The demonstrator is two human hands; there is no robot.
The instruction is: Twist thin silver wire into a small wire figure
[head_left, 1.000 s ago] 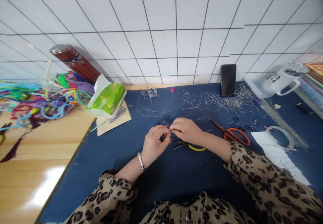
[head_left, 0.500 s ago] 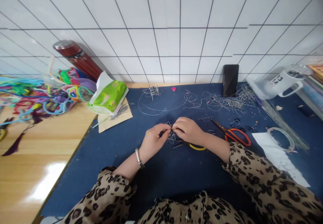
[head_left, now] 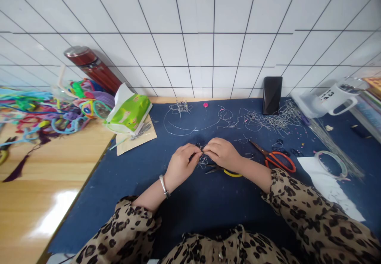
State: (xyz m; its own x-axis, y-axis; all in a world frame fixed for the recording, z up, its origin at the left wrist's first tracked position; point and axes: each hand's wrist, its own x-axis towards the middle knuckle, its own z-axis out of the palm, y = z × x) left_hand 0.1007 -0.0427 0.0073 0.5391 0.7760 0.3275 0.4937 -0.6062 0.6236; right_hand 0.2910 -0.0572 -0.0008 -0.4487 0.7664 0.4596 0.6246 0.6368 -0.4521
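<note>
Over the middle of the dark blue mat, my left hand and my right hand meet fingertip to fingertip. Both pinch a small bent piece of thin wire, whose silvery loops show below and between the fingers. Its full shape is hidden by my fingers. Just under my right hand lie pliers with a yellow handle, partly covered by the wrist. To the right of that forearm rest scissors with orange handles, their dark blades pointing up and left.
A wire tangle spreads below a leaning black phone. At right stand a white mug, a clear coil and white paper. Left are a green tissue pack, a red flask and colourful pipe cleaners.
My hands stay pinched together at nearly the same spot, with only a slight shift of the fingers. The whole view has moved a touch; nothing was put down or picked up.
</note>
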